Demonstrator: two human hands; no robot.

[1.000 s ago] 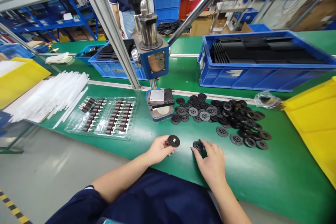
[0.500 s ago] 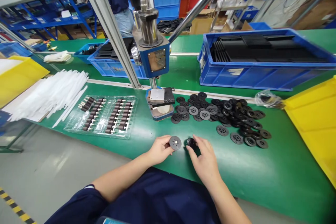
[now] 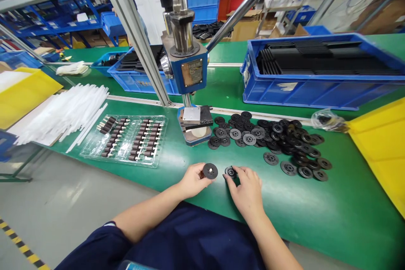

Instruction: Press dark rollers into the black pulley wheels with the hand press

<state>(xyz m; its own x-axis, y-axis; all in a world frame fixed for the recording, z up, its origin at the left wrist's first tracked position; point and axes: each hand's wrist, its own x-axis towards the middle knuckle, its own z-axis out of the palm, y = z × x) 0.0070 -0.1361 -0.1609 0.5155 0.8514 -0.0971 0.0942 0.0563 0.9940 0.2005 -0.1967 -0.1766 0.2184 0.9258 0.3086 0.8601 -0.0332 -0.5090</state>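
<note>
Fingers of the left hand (image 3: 193, 180) pinch a flat, round, black plastic disc (image 3: 208, 175) at its left side, perhaps so that the small white tip (image 3: 210, 170) at its centre is unobstructed. The right hand (image 3: 248, 187) pinches a black, ringed plastic disc (image 3: 230, 172) between thumb and fingertips, probably by the rim to leave its middle open. The two held discs are near each other but apart, over the green tabletop (image 3: 300, 215). Loose black discs (image 3: 288, 168) lie heaped to the right, likely for easy reach; dark brown cylinders with pale shafts (image 3: 148, 142) sit in a clear plastic tray (image 3: 122, 150), seemingly to keep them in order.

The left disc's underside is hidden, and whether the right one touches the tabletop I cannot tell. The nameplate (image 3: 191, 72) on the blue metal press (image 3: 202, 82) is unreadable; its steel lever (image 3: 247, 4) is cut off above.
</note>
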